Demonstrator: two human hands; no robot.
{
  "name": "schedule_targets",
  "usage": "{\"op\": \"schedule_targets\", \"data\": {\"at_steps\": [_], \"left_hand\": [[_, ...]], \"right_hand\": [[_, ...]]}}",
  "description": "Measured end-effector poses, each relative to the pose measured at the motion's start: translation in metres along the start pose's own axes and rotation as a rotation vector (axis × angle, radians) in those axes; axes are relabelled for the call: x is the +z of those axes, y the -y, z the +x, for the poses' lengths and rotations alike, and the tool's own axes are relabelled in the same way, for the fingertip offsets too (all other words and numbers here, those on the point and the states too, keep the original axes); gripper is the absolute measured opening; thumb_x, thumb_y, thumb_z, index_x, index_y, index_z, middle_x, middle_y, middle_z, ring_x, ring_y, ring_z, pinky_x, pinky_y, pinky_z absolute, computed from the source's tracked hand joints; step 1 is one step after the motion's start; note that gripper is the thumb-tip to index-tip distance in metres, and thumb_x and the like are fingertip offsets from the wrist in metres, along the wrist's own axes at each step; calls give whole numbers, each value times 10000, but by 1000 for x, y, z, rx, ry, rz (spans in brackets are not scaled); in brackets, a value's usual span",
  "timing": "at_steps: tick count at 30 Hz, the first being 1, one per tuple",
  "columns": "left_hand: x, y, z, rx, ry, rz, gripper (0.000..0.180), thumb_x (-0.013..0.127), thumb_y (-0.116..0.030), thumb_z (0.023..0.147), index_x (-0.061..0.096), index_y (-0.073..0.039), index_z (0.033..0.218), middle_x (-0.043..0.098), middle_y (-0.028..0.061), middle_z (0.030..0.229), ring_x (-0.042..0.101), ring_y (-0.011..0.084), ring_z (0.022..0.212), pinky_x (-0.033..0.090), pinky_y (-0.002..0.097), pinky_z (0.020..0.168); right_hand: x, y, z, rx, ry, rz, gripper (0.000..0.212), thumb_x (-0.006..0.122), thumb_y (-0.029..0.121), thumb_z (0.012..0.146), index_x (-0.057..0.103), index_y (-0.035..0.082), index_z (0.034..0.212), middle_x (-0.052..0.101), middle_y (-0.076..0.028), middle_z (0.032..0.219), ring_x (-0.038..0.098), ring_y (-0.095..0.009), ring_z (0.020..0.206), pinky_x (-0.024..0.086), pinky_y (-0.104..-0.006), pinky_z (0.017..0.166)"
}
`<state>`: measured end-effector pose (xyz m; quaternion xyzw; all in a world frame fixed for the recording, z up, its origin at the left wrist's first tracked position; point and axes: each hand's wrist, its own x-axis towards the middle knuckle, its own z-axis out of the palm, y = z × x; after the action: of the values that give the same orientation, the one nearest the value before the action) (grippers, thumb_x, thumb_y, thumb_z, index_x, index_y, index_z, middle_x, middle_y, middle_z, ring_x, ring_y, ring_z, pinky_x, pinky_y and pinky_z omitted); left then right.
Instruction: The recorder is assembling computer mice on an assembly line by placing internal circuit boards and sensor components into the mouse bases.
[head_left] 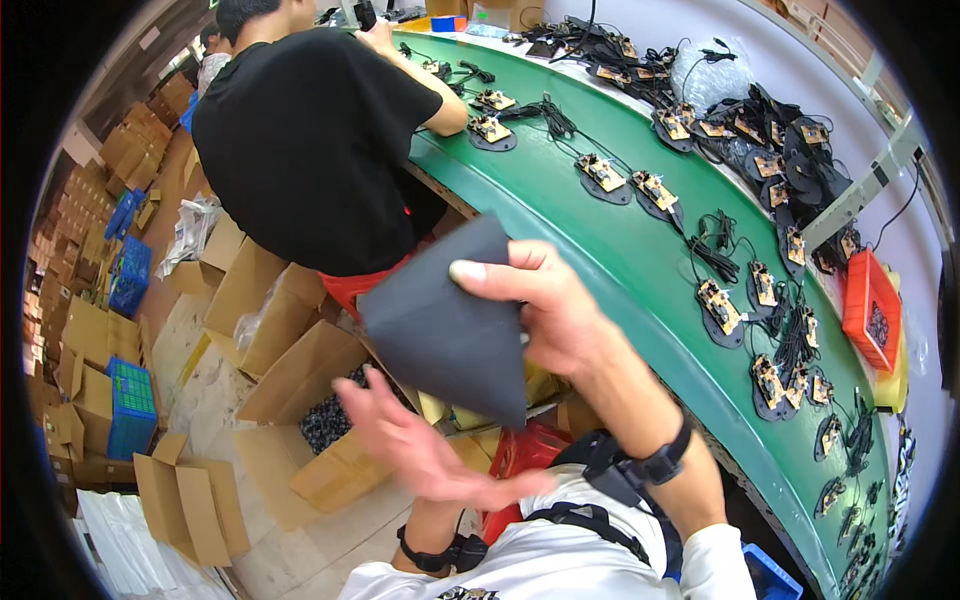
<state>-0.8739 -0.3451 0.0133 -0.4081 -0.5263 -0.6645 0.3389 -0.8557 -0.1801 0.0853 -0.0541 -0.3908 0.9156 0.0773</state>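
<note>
My right hand (552, 302) grips a matte black tapered piece (445, 325), its thumb pressed on the upper face and its fingers out of sight behind. The piece looks like a smooth, slightly curved panel or shell; its exact kind does not show. Below it, my left hand (420, 450) is apart from the piece, with fingers stretched out, thumb spread and nothing in it, a little smeared by motion. Both hands are in front of my body, left of the green bench top (600, 240). On that surface lie several tan circuit boards (720, 308) on black rounded bases with bundled black cables (715, 250).
A co-worker in a black shirt (310, 150) sits ahead at the bench. Open cardboard boxes (270, 400) stand on the left, one holding small dark parts (328, 420). Blue crates (130, 405) stand farther left. A red bin (872, 310) sits at the bench's right edge, beside a metal post (860, 190).
</note>
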Motion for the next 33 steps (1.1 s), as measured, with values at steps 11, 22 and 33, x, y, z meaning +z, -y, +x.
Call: {"op": "schedule_targets", "data": {"at_steps": [11,22,33], "left_hand": [[50,-38,111,-444,1135,-910,988,912,-391,731,424,49,1468,454,180,1484,495,294,1300,357,450,1107],[237,-276,127,-496,800,-1361,559,645,-90,881,527,67,1404,574,195,1378,588,320,1224,442,391,1074],[312,-679,-175,793,1090,-905,717,633,-171,845,411,61,1486,208,338,1631,172,549,1520,255,745,1099]], "right_hand": [[12,175,-116,-288,519,-1182,265,866,54,608,602,29,602,618,-71,640,574,-202,583,417,-316,578],[13,259,-390,-624,-611,-1530,581,878,368,819,709,-69,1163,478,40,616,450,-45,559,349,-253,492],[-70,116,-891,-1236,-1196,-758,701,459,472,1072,284,17,1576,432,-175,1555,466,-307,1411,428,-441,1134]]}}
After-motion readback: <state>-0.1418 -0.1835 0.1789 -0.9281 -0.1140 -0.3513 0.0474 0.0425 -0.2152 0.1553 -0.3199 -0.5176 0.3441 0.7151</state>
